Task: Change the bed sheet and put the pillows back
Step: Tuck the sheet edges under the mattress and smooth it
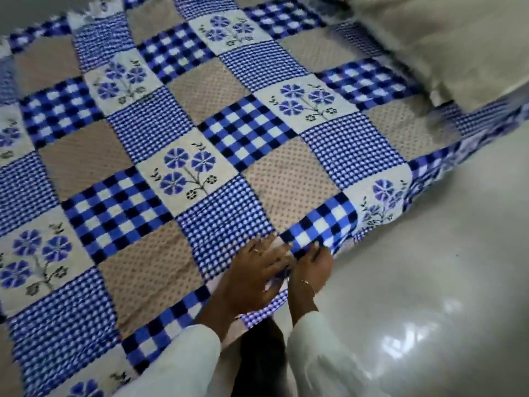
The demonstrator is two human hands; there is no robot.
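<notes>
A patchwork bed sheet in blue checks, beige dotted squares and blue flower panels covers the bed. My left hand lies flat on the sheet near the bed's right edge, fingers spread. Just to its right, my right hand grips a fold of the sheet's blue-checked edge, fingers curled into the cloth. The sheet bunches up slightly above that hand. A beige pillow lies at the far right end of the bed.
A glossy pale floor runs along the right side of the bed and reflects light. The sheet's edge hangs over the bed's right side. White sleeves cover both my arms.
</notes>
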